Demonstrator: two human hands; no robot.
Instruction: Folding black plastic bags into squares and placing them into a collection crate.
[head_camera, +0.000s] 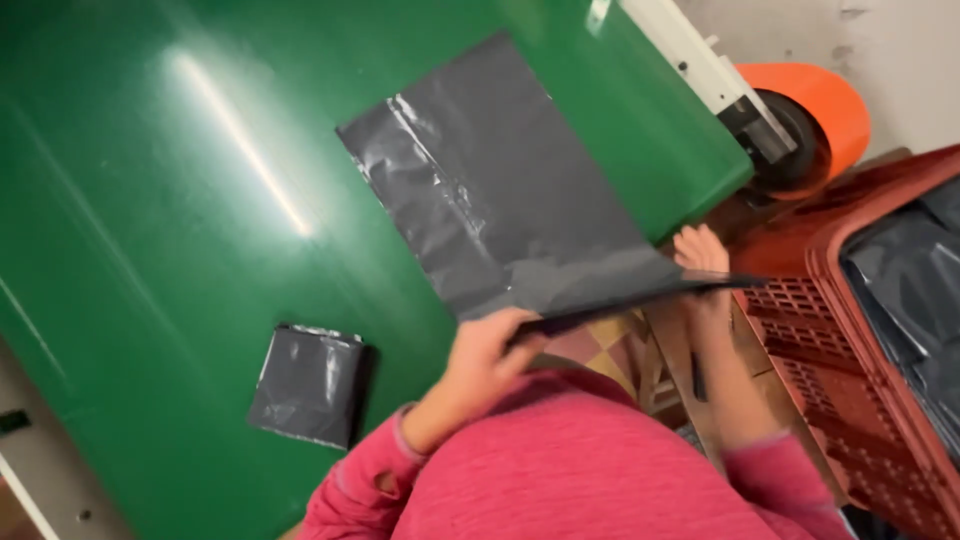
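Observation:
A large flat grey plastic bag (500, 180) lies on the green table (150, 200), its near edge hanging off the table and lifted. My left hand (485, 350) pinches that near edge at its left corner. My right hand (700, 255) holds the same edge at the right corner, partly hidden behind the bag. Both arms wear pink sleeves. A smaller folded grey bag (308, 385) lies on the table to the left of my left hand.
A red plastic crate (800, 310) stands at the right with more grey bags (915, 290) in it. An orange roll (815, 115) on a white frame sits at the table's far right end. Patterned floor shows below.

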